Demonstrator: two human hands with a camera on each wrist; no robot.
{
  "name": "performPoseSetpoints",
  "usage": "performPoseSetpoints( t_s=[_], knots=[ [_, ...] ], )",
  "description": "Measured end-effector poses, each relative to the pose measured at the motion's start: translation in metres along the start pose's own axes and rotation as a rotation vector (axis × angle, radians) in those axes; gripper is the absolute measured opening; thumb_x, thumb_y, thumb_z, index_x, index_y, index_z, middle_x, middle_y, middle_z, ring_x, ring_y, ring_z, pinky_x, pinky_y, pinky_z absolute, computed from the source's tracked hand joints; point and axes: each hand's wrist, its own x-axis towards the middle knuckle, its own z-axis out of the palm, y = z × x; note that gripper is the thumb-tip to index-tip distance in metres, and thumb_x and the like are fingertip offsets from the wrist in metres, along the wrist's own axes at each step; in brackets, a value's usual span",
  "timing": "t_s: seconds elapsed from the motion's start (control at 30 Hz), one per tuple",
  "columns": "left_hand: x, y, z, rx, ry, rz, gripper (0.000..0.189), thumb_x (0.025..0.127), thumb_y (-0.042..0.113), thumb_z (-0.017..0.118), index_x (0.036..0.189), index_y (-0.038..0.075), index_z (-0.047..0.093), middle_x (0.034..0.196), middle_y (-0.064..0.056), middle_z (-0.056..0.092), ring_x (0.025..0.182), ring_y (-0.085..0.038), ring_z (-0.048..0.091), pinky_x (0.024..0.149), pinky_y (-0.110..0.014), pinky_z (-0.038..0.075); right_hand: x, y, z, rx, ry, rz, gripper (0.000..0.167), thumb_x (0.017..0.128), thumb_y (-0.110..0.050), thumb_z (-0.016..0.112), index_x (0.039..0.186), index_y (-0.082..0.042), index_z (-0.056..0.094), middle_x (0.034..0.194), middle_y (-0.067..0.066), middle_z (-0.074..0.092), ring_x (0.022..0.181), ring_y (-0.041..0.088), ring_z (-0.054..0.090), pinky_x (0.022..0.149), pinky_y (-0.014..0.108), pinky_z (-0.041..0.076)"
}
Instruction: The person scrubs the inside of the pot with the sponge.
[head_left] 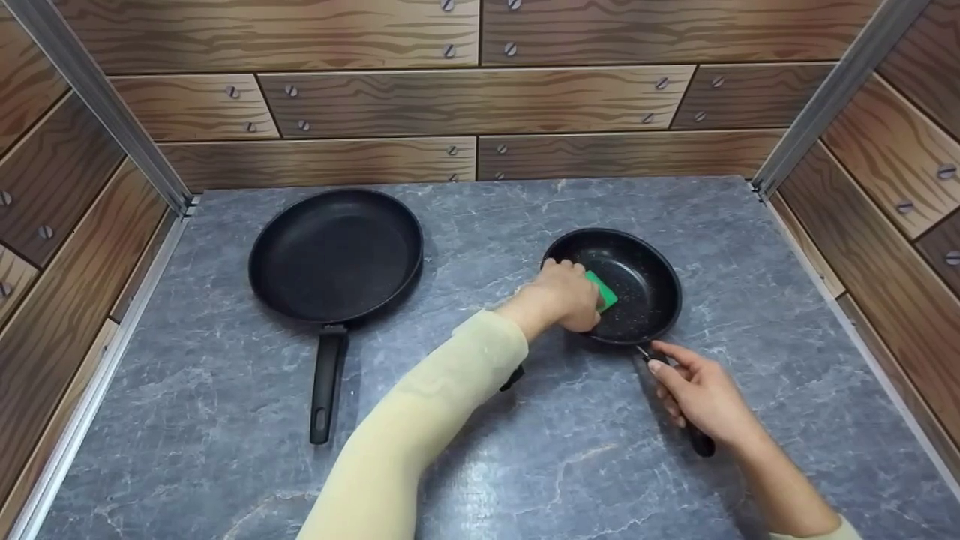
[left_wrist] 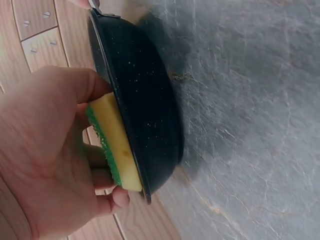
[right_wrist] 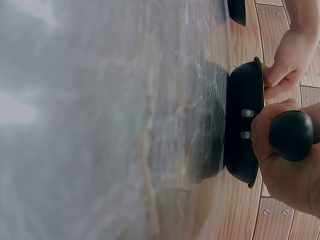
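A small black speckled frying pan (head_left: pixel 637 277) sits on the right side of the table. My left hand (head_left: pixel 562 294) grips a sponge (left_wrist: pixel 119 142), yellow with a green scouring side, at the near left part of the pan's inside. In the left wrist view the sponge's yellow edge shows at the pan's rim, with thumb and fingers around it. My right hand (head_left: pixel 705 394) holds the pan's black handle (head_left: pixel 703 442), thumb on top near the pan body. From the right wrist view the rounded handle end (right_wrist: pixel 291 136) points at the camera, fingers wrapped behind it.
A larger black frying pan (head_left: pixel 337 255) lies on the left of the grey marbled table (head_left: pixel 480 225), its handle (head_left: pixel 324 390) toward me. A small dark object (head_left: pixel 512 379) shows beside my left sleeve. Wood-patterned walls (head_left: pixel 480 97) enclose the back and sides.
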Motion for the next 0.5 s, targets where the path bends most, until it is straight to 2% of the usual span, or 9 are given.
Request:
performPoseSetpoints(
  t_s=[0.33, 0.5],
  knots=[
    [-0.0050, 0.0055, -0.0027, -0.109, -0.042, 0.087, 0.046, 0.110, 0.051, 0.042, 0.154, 0.047, 0.054, 0.161, -0.006, 0.048, 0.146, -0.029, 0.044, 0.118, -0.049, 0.038, 0.0004, 0.0004, -0.0009, -0.035, 0.004, 0.001, 0.054, 0.111, -0.023, 0.060, 0.156, 0.004, 0.046, 0.077, 0.012, 0.065, 0.051, 0.014, 0.056, 0.045, 0.030, 0.054],
    [-0.0045, 0.0082, -0.0020, -0.189, -0.020, 0.157, 0.042, 0.109, 0.054, 0.042, 0.149, 0.053, 0.057, 0.158, 0.006, 0.054, 0.143, -0.023, 0.049, 0.114, -0.045, 0.044, 0.0004, 0.0007, -0.0006, -0.031, 0.003, 0.001, 0.054, 0.111, -0.023, 0.060, 0.156, 0.004, 0.046, 0.077, 0.013, 0.065, 0.051, 0.014, 0.056, 0.045, 0.030, 0.054]
  ],
)
